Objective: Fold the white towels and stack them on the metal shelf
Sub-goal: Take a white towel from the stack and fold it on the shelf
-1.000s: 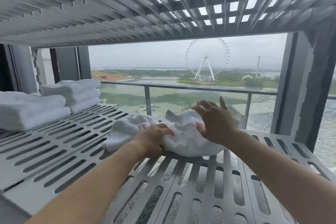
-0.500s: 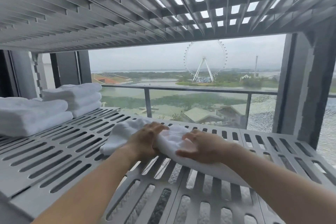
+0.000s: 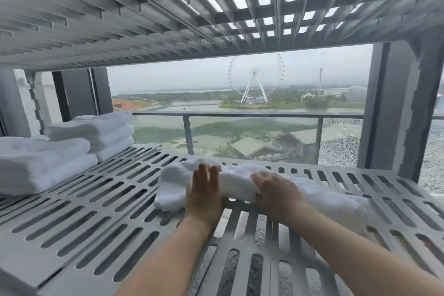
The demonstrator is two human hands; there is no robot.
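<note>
A white towel (image 3: 236, 182) lies stretched left to right across the slotted metal shelf (image 3: 101, 202), partly folded and rumpled. My left hand (image 3: 204, 193) lies flat on its left part with the fingers straight. My right hand (image 3: 276, 193) rests palm down on its middle, and my right forearm covers part of the towel's right end. Two stacks of folded white towels sit at the shelf's left: a near stack (image 3: 40, 164) and a far stack (image 3: 96, 133).
A second slotted shelf (image 3: 168, 7) hangs close overhead. Dark shelf posts stand at the right (image 3: 394, 108) and back left (image 3: 74, 94). Behind the shelf is a window with a railing (image 3: 240, 115).
The bunched towel has been laid flat and spread to the right. My right hand came down from above onto it, and my left hand went from gripping it to lying flat.
</note>
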